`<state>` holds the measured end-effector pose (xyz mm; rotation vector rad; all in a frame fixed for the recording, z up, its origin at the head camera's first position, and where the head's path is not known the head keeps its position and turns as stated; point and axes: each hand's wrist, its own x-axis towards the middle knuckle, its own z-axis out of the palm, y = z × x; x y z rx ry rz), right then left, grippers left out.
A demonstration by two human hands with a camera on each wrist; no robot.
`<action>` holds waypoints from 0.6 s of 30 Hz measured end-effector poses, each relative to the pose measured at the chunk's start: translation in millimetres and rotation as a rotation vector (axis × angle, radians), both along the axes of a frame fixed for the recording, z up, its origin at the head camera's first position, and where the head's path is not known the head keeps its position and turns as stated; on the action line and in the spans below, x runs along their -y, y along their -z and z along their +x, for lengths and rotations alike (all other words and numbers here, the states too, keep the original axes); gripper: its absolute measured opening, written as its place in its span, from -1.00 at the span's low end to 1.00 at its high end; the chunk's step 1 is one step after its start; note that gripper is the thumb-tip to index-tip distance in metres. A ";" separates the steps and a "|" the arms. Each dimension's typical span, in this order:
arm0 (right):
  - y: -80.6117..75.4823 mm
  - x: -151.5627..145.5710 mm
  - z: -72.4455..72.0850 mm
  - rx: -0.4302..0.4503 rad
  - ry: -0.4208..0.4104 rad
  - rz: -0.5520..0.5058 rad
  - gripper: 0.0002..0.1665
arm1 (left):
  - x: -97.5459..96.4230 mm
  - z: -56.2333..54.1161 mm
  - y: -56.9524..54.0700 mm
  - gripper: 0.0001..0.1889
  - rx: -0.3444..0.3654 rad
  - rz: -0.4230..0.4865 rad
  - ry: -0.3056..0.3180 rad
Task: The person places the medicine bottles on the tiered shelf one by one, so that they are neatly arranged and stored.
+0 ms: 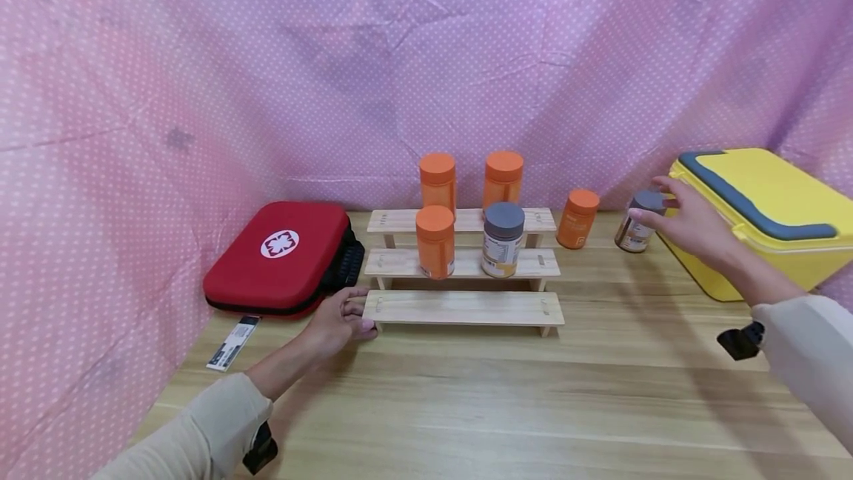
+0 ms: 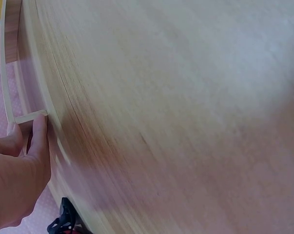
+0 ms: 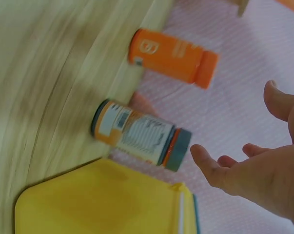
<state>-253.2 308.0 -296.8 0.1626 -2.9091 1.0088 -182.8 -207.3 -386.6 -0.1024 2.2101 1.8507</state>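
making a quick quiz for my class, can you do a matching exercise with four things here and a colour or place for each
Column one
1. Left hand
2. Case with a white emblem
3. Right hand
4. Large lidded box

Column two
A. Red
B. By the grey-capped jar on the table
C. Yellow
D. At the left end of the lowest shelf

Pairs: 1-D, 2-A, 3-B, 4-C

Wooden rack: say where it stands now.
In the head view, the wooden rack stands near the middle, between the red case on its left and an orange jar on its right.
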 end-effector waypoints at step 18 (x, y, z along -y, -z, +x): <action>13.9 -17.4 -50.3 0.089 -0.042 0.175 0.09 | 1.1 0.3 -0.9 -0.40 -0.015 -0.002 0.017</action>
